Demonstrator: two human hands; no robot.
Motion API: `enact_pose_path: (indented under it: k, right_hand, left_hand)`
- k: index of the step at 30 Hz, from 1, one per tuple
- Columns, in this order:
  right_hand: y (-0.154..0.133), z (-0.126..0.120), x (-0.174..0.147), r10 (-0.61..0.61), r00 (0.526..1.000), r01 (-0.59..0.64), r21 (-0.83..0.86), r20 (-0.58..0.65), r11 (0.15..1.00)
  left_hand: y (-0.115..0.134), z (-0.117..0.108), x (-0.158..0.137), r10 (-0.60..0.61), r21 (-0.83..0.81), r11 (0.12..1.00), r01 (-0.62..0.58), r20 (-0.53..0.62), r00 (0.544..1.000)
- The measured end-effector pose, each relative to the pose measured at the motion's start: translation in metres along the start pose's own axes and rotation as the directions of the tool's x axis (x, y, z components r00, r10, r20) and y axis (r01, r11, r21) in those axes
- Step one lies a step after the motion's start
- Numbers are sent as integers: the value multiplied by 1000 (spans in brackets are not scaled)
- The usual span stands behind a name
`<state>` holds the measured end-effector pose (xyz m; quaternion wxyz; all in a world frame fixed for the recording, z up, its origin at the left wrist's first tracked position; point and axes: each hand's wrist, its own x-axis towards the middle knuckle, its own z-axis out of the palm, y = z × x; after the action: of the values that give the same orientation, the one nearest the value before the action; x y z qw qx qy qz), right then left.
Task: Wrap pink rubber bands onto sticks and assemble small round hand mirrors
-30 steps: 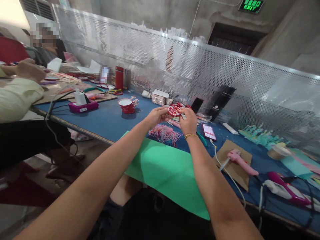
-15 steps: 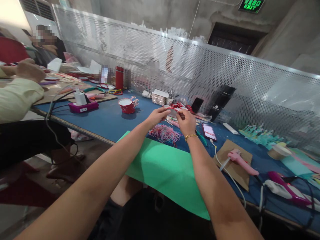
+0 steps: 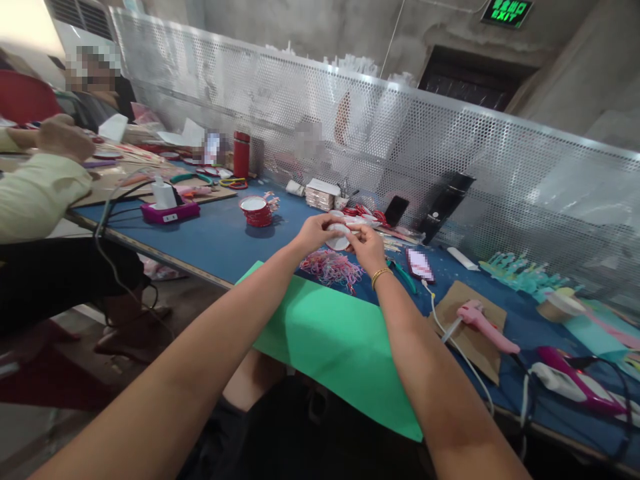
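Note:
Between my two hands I hold a small round white disc with a red rim (image 3: 339,238), its pale face turned toward me. My left hand (image 3: 318,233) pinches it at the left edge, the thumb across its face. On the opposite side, my right hand (image 3: 366,245), with a gold bracelet at the wrist, grips the edge between thumb and fingers. Just below lies a tangled heap of pink and purple cords (image 3: 333,267). A stack of similar red-rimmed discs (image 3: 257,212) stands to the left. Behind my hands are more red-rimmed pieces (image 3: 364,215), partly hidden.
A green sheet (image 3: 330,333) covers the near table edge and my lap. To the right lie teal-handled pliers (image 3: 403,277), a phone (image 3: 420,265), and a pink glue gun (image 3: 483,323) on cardboard. A purple power strip (image 3: 171,212) and a co-worker's sleeve (image 3: 43,190) are at left.
The disc has tilted, so its white face now shows more fully toward me. Both hands have shifted slightly, still gripping it. The camera view has moved a little.

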<state>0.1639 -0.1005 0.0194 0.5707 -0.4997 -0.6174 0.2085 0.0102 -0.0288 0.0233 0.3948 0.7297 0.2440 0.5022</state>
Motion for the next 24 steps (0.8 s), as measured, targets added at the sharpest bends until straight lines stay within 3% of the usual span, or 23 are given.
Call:
enact_pose_path:
  k: [5,10,19,21,24]
  right_hand:
    - [3,1,1,13,1000,-13,27,2,1000]
    - [6,-1,4,102,992,-97,76,-69,992]
    - [4,3,2,164,986,-167,132,34,977]
    - [3,3,2,176,984,-178,149,23,973]
    - [3,2,2,208,978,-206,184,7,961]
  left_hand:
    - [3,1,-1,-47,66,997,49,-21,999]
    - [6,4,-6,-92,167,983,78,79,993]
    - [5,2,-8,-161,256,957,137,75,984]
    - [5,3,-8,-141,265,957,117,73,987]
    - [2,3,-8,-24,297,955,-4,89,996]
